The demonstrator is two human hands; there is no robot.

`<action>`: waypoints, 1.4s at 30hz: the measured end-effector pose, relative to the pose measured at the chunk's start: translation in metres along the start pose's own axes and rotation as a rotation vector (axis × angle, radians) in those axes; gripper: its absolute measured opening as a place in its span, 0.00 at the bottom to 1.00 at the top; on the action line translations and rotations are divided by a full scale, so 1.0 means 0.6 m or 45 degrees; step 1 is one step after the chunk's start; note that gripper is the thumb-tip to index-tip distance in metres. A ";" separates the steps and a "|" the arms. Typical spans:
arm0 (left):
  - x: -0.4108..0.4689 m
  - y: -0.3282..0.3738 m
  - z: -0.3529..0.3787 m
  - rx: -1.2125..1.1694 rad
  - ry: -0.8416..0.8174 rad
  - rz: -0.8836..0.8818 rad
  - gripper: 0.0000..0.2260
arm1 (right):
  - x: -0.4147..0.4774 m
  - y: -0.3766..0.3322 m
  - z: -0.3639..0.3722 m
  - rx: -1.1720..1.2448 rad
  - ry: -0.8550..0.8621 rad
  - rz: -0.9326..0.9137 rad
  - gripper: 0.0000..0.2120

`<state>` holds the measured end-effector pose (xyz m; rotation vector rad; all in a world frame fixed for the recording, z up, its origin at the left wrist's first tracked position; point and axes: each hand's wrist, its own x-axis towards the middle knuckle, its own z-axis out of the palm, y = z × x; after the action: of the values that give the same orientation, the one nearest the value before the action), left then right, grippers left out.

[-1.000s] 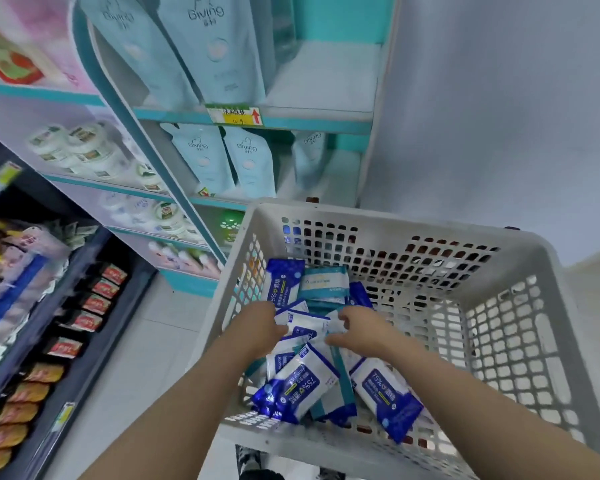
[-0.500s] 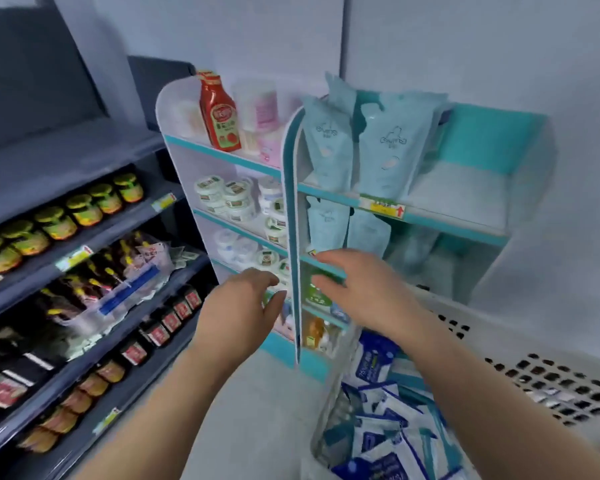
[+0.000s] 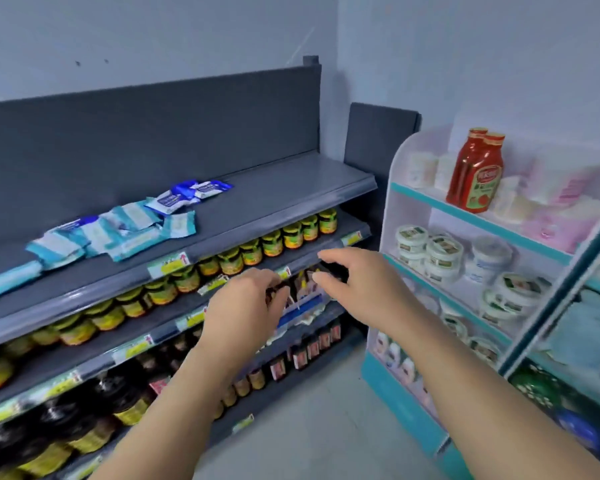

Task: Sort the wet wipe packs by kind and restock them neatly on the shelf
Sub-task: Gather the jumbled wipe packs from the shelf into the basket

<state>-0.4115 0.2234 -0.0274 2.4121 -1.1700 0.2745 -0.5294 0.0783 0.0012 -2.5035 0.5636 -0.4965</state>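
Head view has swung away from the basket to the grey shelf [image 3: 278, 199], where wipe packs [image 3: 118, 233] lie jumbled at upper left. Left hand [image 3: 246, 306] and right hand [image 3: 357, 289] are apart, loosely curled and empty, so sorting probably comes next.

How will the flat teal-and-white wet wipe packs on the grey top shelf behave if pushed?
Teal-and-white wet wipe packs look like soft film pouches: probably floppy. They overlap loosely, so a push likely shifts several together. Lying flat, unlikely to roll.
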 end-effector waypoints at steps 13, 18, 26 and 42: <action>0.211 -0.309 0.005 0.108 0.074 -0.560 0.13 | 0.391 -0.088 0.202 0.079 -0.305 -0.244 0.22; 0.287 -0.409 0.025 -0.025 0.080 -0.835 0.18 | 0.537 -0.097 0.273 0.090 -0.453 -0.261 0.21; 0.422 -0.498 0.094 0.159 -0.186 -0.999 0.25 | 0.674 -0.095 0.376 0.069 -0.648 -0.214 0.17; 0.585 -0.611 0.118 0.157 -0.258 -0.940 0.25 | 0.888 -0.046 0.426 -0.014 -0.568 -0.179 0.21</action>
<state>0.0931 0.1454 -0.0741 2.8316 -0.2698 -0.1395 0.0441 -0.0526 -0.0643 -2.5605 0.2185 0.0244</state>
